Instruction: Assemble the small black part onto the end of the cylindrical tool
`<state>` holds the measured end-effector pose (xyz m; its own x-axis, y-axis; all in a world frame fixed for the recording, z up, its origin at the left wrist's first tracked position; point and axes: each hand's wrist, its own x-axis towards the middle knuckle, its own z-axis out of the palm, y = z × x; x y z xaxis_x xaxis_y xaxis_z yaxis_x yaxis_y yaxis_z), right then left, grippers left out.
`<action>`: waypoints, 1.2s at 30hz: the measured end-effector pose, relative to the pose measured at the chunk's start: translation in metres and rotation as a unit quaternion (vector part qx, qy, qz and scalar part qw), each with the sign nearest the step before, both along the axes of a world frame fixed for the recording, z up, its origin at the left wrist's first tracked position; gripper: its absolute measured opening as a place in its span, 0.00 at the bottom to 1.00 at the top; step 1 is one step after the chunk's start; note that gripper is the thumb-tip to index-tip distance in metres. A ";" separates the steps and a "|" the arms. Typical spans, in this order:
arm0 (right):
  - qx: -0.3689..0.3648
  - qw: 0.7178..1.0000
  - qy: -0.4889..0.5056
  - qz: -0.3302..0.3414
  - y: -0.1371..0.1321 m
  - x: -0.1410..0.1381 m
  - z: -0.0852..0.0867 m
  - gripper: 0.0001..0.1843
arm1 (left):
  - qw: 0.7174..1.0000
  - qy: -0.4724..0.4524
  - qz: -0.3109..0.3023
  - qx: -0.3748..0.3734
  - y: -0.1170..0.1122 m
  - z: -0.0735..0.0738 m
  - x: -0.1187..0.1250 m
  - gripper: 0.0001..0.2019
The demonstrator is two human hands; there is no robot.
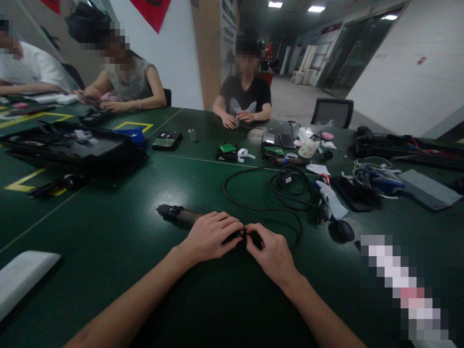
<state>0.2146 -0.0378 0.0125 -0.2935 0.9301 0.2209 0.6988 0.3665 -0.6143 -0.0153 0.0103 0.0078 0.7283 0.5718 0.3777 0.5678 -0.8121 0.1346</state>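
An electric screwdriver (181,215) lies across the green table in front of me, its dark tip pointing left. My left hand (213,236) is closed around its rear part, which the fingers mostly hide. At that rear end, my right hand (271,251) pinches a small dark cable plug, largely covered by the thumb and fingertips. The two hands' fingertips nearly meet there. A black cable (301,231) curves from behind my right hand to a loose coil farther back. Whether the plug is seated in the screwdriver, I cannot tell.
A black tray (134,157) stands at the left. Opened devices with green circuit boards (228,148) lie farther back, near a metal cylinder (192,134). To the right are a computer mouse (341,231) and a grey plate (431,188). A co-worker (244,96) sits opposite; others sit left.
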 end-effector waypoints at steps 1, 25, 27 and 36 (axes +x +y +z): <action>-0.001 1.000 0.000 -0.001 0.000 0.000 0.000 0.10 | 1.000 0.000 -0.007 -0.001 0.000 0.001 0.000 0.13; -0.003 1.000 0.001 -0.001 -0.001 0.000 0.001 0.09 | 1.000 0.006 -0.001 -0.009 0.000 0.000 -0.001 0.10; -0.007 1.000 0.001 -0.001 -0.001 0.000 0.000 0.10 | 1.000 0.003 0.005 -0.007 0.000 0.000 -0.001 0.11; -0.001 1.000 -0.003 0.001 -0.001 0.000 -0.001 0.09 | 1.000 0.008 0.007 0.007 0.001 -0.001 0.000 0.11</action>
<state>0.2143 -0.0384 0.0115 -0.2963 0.9303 0.2165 0.7023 0.3658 -0.6107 -0.0155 0.0110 0.0072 0.7257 0.5772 0.3744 0.5818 -0.8053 0.1138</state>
